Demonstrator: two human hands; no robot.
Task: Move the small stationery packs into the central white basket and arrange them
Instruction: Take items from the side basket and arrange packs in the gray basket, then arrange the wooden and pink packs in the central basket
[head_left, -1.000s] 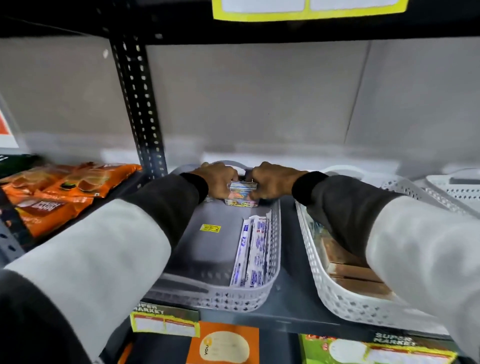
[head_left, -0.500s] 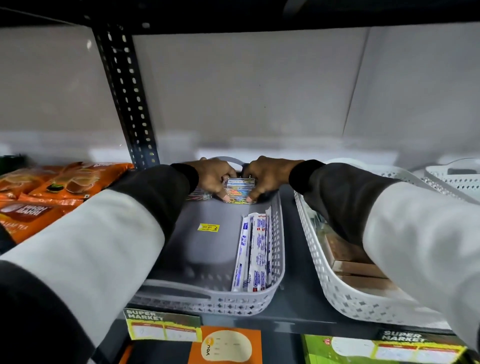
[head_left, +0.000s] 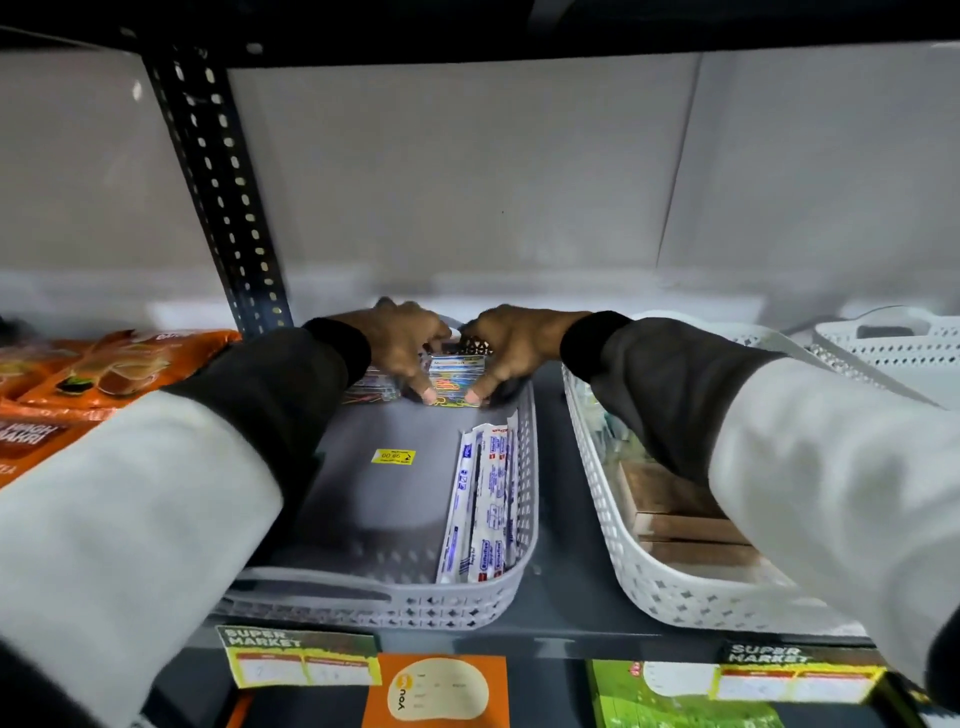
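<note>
The central white basket sits on the grey shelf in front of me. At its far end both hands grip a small stack of colourful stationery packs. My left hand holds the stack's left side and my right hand holds its right side, thumbs pressing the near edge. Another flat colourful pack lies just left of the stack, partly hidden by my left sleeve. Long white and blue packs lie along the basket's right wall. A yellow price sticker is on the basket floor.
A second white basket with brown boxes stands to the right, a third basket beyond it. Orange snack bags lie at the left, past a perforated black shelf post. Price labels line the shelf's front edge.
Both hands have kept hold of the pack stack at the basket's far end, lowering it onto the floor. The camera has tilted slightly downward.
</note>
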